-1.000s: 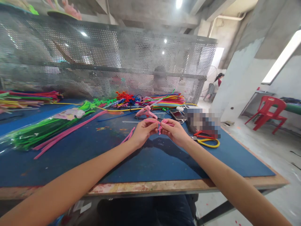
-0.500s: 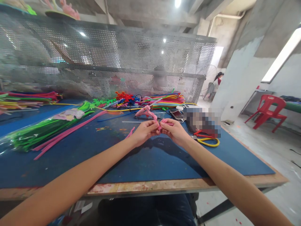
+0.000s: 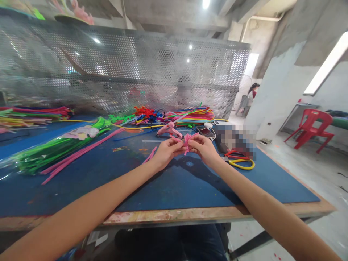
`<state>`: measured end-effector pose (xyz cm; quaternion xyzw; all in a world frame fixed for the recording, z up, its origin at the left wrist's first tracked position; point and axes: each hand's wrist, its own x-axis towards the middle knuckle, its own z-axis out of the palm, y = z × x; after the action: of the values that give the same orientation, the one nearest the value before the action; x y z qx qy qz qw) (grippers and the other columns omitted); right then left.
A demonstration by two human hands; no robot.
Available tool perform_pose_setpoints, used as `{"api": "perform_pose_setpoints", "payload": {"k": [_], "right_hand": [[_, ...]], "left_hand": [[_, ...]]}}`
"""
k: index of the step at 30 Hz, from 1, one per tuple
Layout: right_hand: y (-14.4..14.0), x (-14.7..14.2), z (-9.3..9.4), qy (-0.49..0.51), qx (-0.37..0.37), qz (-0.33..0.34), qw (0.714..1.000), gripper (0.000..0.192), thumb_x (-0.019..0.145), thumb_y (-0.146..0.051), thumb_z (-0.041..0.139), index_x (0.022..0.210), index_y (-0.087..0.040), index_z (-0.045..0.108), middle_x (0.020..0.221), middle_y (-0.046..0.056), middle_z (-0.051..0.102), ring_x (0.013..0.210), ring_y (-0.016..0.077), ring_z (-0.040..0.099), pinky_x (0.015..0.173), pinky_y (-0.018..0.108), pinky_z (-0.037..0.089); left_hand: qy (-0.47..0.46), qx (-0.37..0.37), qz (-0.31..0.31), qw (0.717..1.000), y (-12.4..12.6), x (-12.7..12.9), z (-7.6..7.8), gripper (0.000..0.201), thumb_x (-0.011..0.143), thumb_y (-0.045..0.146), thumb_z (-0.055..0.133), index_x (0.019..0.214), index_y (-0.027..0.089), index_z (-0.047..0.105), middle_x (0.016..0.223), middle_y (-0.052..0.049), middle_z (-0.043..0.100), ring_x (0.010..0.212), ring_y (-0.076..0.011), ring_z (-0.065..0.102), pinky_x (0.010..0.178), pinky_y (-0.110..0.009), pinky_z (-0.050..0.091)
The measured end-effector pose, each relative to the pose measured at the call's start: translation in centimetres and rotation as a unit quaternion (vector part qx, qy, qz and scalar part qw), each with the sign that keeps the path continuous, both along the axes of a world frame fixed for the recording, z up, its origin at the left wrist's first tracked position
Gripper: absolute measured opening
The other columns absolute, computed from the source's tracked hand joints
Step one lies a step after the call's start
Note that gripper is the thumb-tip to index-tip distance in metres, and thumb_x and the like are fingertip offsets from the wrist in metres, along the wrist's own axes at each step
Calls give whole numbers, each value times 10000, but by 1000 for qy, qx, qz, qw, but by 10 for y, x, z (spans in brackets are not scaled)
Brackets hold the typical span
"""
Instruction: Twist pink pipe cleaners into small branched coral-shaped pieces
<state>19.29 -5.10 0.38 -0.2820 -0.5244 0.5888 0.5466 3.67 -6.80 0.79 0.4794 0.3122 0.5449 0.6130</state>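
My left hand (image 3: 164, 153) and my right hand (image 3: 204, 149) meet above the blue mat (image 3: 168, 185), both pinching a small twisted pink pipe cleaner (image 3: 186, 139) between their fingertips. A loose end of the pink pipe cleaner trails down under my left wrist. A pink glue gun (image 3: 168, 129) lies on the mat just beyond my hands.
Green pipe cleaners in a clear bag (image 3: 51, 148) and long pink ones (image 3: 78, 154) lie at left. Coloured pipe cleaners (image 3: 194, 116) pile by the perforated metal screen (image 3: 122, 78). Yellow-handled pliers (image 3: 240, 163) lie at right. A red chair (image 3: 310, 128) stands off the table; a person is far back.
Both hands have lifted slightly and turned the pink pipe cleaner; its looped ends now stick up more between my fingers.
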Motion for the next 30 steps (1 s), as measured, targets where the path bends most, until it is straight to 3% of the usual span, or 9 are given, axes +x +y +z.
{"api": "perform_pose_setpoints", "payload": {"k": [10, 14, 18, 23, 27, 30], "right_hand": [[2, 0, -4, -42, 8, -2, 999, 264, 573, -321, 755, 726, -181, 593, 644, -18, 637, 550, 107, 576, 563, 254, 463], [4, 0, -6, -96, 89, -30, 991, 279, 593, -287, 737, 773, -189, 548, 608, -28, 625, 537, 112, 573, 539, 247, 450], [6, 3, -7, -156, 146, -29, 976, 298, 623, -271, 708, 827, -203, 502, 579, -48, 607, 524, 114, 565, 518, 238, 425], [5, 8, -4, -213, 166, -13, 963, 284, 626, -284, 696, 807, -200, 495, 579, -48, 601, 514, 110, 552, 487, 220, 393], [3, 10, -5, -239, 167, 15, 956, 297, 626, -264, 688, 843, -201, 495, 592, -43, 617, 526, 119, 561, 495, 222, 388], [3, 10, -6, -247, 178, 14, 952, 255, 646, -247, 660, 848, -201, 510, 585, -49, 603, 532, 116, 558, 512, 225, 386]], "left_hand": [[66, 20, 12, 998, 2, -2, -3, 304, 570, 271, 767, 790, 121, 622, 720, 3, 635, 616, -102, 597, 702, -274, 493], [119, 45, -13, 992, 4, -4, -5, 339, 577, 265, 760, 856, 130, 623, 775, -19, 660, 670, -127, 613, 700, -278, 489], [147, 42, -22, 988, 6, -6, -9, 297, 560, 271, 772, 784, 129, 639, 714, -31, 670, 658, -137, 612, 692, -279, 486], [129, -3, -50, 990, 8, -10, -8, 296, 617, 353, 739, 789, 124, 665, 724, -58, 671, 641, -135, 612, 682, -288, 494], [195, 33, -63, 978, 8, -11, -5, 298, 655, 396, 698, 822, 150, 678, 720, -44, 674, 678, -151, 625, 658, -273, 492], [231, 47, -39, 971, 9, -11, -5, 287, 627, 368, 723, 812, 152, 690, 743, -56, 692, 678, -160, 629, 644, -263, 484]]}}
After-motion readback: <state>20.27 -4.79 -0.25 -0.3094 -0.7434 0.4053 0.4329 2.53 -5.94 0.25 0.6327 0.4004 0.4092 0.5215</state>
